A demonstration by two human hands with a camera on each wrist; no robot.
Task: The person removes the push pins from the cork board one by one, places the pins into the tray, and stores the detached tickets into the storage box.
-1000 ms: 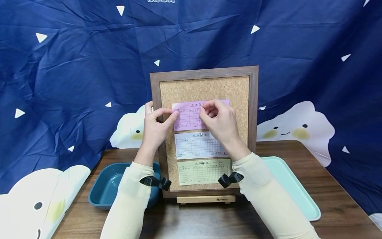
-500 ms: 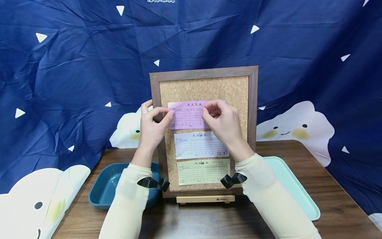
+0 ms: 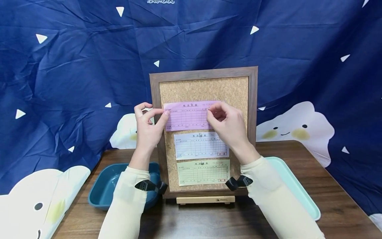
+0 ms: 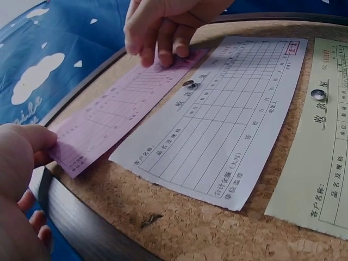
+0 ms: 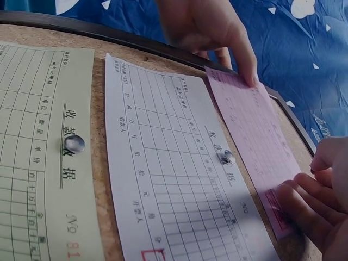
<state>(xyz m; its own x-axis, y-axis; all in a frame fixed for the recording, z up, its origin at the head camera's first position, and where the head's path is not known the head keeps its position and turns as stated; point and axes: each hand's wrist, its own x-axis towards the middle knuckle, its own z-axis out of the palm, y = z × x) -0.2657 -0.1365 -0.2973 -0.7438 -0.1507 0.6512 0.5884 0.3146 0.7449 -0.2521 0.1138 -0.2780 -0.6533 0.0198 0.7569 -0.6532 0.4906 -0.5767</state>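
Note:
A pink receipt slip [image 3: 186, 116] lies across the upper middle of the framed corkboard [image 3: 206, 89]. My left hand [image 3: 149, 127] pinches its left end between thumb and forefinger, the other fingers behind the frame. My right hand [image 3: 229, 124] hovers over the slip's right end, thumb and forefinger pinched together on a small pushpin that is mostly hidden; a dark point shows at the fingertips. Its other fingers [image 5: 310, 209] rest on the pink paper in the right wrist view. Below hang a white receipt slip [image 3: 191, 149] and a green receipt slip [image 3: 194, 177], each fixed by a silver pushpin [image 5: 74, 144].
The corkboard leans upright on a wooden stand [image 3: 206, 199] on the brown table [image 3: 331, 186]. A dark teal bin [image 3: 102, 189] stands to its left, a mint tray [image 3: 298, 189] to its right. Behind hangs a blue curtain [image 3: 209, 33] with cloud prints.
My left hand has drawn the pink slip leftward along the board, past the left edges of the slips below. My right hand has shifted slightly right, still pinching the pin.

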